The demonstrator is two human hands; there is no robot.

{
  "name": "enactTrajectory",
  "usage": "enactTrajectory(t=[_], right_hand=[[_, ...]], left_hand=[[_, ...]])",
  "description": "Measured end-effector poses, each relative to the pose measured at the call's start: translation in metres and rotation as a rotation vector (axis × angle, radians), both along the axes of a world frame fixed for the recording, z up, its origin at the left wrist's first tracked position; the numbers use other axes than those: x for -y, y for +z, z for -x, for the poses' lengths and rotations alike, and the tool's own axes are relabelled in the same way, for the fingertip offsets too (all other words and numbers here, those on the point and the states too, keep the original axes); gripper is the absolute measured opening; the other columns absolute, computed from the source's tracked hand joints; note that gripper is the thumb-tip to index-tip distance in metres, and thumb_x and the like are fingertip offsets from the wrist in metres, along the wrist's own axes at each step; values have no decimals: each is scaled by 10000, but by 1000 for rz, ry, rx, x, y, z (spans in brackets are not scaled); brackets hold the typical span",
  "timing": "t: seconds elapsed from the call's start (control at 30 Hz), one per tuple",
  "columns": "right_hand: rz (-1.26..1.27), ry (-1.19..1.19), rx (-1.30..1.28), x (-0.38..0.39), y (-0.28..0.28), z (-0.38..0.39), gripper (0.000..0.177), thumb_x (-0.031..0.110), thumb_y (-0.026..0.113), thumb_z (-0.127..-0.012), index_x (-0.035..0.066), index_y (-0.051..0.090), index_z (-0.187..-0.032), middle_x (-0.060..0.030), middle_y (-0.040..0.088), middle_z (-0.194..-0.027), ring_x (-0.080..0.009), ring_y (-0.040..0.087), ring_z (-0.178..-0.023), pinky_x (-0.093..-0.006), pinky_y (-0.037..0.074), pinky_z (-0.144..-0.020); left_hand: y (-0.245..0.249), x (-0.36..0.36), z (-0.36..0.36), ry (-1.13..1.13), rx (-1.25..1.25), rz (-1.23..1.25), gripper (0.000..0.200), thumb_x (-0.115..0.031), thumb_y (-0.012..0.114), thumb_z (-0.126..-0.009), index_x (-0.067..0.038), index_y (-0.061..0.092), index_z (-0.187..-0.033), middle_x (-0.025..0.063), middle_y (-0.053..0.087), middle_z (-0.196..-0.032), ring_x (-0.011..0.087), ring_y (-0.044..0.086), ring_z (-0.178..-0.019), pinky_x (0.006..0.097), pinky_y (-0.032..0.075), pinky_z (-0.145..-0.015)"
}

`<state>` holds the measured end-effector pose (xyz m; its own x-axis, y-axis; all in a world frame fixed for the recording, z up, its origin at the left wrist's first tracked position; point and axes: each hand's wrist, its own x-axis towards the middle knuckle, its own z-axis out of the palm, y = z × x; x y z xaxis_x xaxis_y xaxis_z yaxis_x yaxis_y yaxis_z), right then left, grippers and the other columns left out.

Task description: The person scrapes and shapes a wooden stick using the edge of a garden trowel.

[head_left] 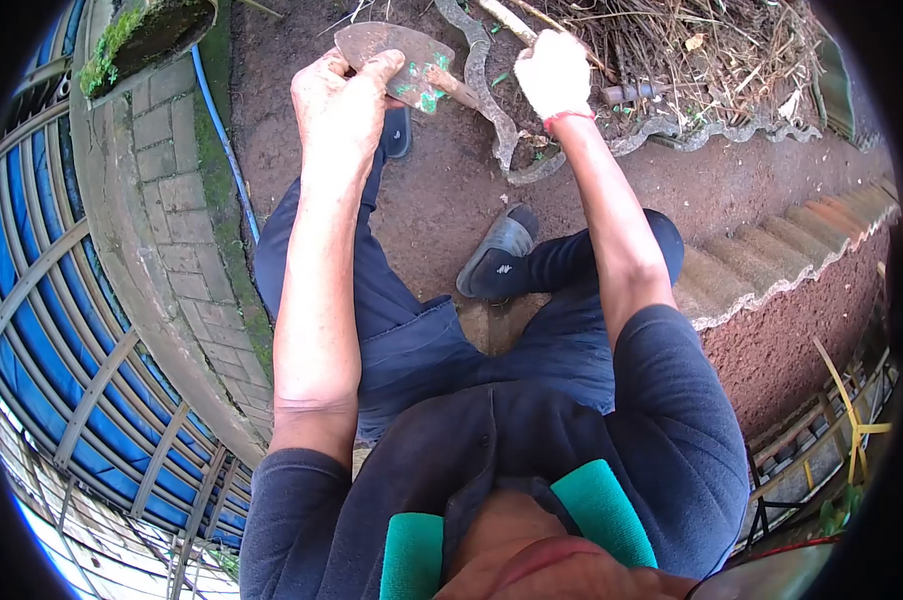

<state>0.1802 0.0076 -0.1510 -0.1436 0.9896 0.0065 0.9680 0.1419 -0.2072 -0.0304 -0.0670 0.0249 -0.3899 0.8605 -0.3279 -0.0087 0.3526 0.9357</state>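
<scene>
Left hand [341, 100] is clamped on the rusty, flat metal blade with green paint flecks [396, 52], thumb pressed across its face. Just right of the blade, the right hand [554, 70], red band at the wrist, is curled into a fist; what it grips is hidden. Below the blade, a black slipper [496, 262] rests on bare soil.

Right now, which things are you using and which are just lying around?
In use: metal blade with green flecks, gripped by the left hand; its wooden handle; right hand near it.
Lying about: dry twigs; blue pipe; brick wall; corrugated edging.
</scene>
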Motion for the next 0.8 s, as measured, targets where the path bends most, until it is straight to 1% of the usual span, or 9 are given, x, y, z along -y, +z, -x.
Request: enactTrajectory(t=[0.1, 0.17, 0.27, 0.33, 0.4, 0.47, 0.57, 0.67, 0.8], right_hand=[[291, -134, -310, 28, 64, -12, 326, 299, 572, -906, -8, 666, -958, -265, 660, -933, -394, 657, -911, -445, 519, -811], [329, -228, -546, 55, 93, -22, 299, 273, 587, -912, 4, 664, -1019, -244, 667, -935, -393, 658, -911, -446, 519, -810], [-167, -188, -670, 93, 146, -18, 288, 212, 616, -921, 19, 630, -1133, -219, 666, -975, -396, 656, -908, -446, 521, -814], [-368, -213, -618, 113, 145, -10, 278, 215, 610, -923, 26, 601, -1127, -224, 640, -1042, -419, 646, -888, -458, 526, -799], [73, -313, -362, 148, 88, -6, 282, 261, 599, -917, 34, 596, -1085, -228, 636, -1026, -424, 648, -898, -485, 527, -783], [528, -252, -380, 170, 64, -21, 302, 311, 595, -907, 47, 596, -1053, -231, 640, -976, -417, 654, -904, -505, 525, -768], [-75, -443, -487, 187, 91, -6, 309, 309, 596, -886, 20, 626, -993, -240, 668, -899, -422, 664, -879, -496, 527, -780], [786, -369, -418, 186, 42, -37, 313, 312, 605, -872, 10, 637, -946, -245, 675, -923, -426, 667, -883, -490, 530, -780], [215, -360, -373, 176, 89, -21, 291, 316, 591, -901, 27, 580, -936, -231, 649, -867, -414, 657, -828, -508, 521, -733]], left_hand=[[5, -4, -3, 60, 6, -52, 189, -50, 724, -840, 70, 672, -976, 142, 715, -877, 182, 714, -717, 290, 622, -632], [5, -5, -8, 130, 21, -121, 192, -47, 716, -846, 88, 658, -970, 161, 711, -867, 197, 718, -712, 292, 623, -630], [-3, -9, -7, 152, 32, -180, 205, -25, 684, -864, 124, 620, -990, 209, 697, -871, 258, 728, -711, 315, 629, -622], [-6, -13, -5, 162, 152, -239, 197, -6, 658, -877, 125, 613, -1017, 223, 693, -904, 284, 728, -720, 329, 626, -608], [-7, -16, -1, 177, 298, -191, 202, -3, 623, -892, 109, 608, -1060, 214, 691, -939, 288, 724, -760, 355, 630, -623], [-10, -18, 3, 166, 479, -171, 203, -14, 598, -910, 95, 600, -1082, 211, 685, -970, 297, 718, -798, 386, 629, -653], [-20, -23, 12, 127, 719, -133, 185, -72, 563, -956, 65, 586, -1078, 202, 668, -1025, 314, 700, -868, 442, 613, -749], [-22, -30, 16, 48, 892, -156, 190, -76, 566, -958, 64, 589, -1084, 191, 668, -1016, 301, 696, -859, 417, 612, -732], [-19, -33, 11, -83, 1034, -218, 221, -98, 617, -945, 57, 603, -1102, 172, 678, -1038, 259, 696, -866, 374, 607, -743]])
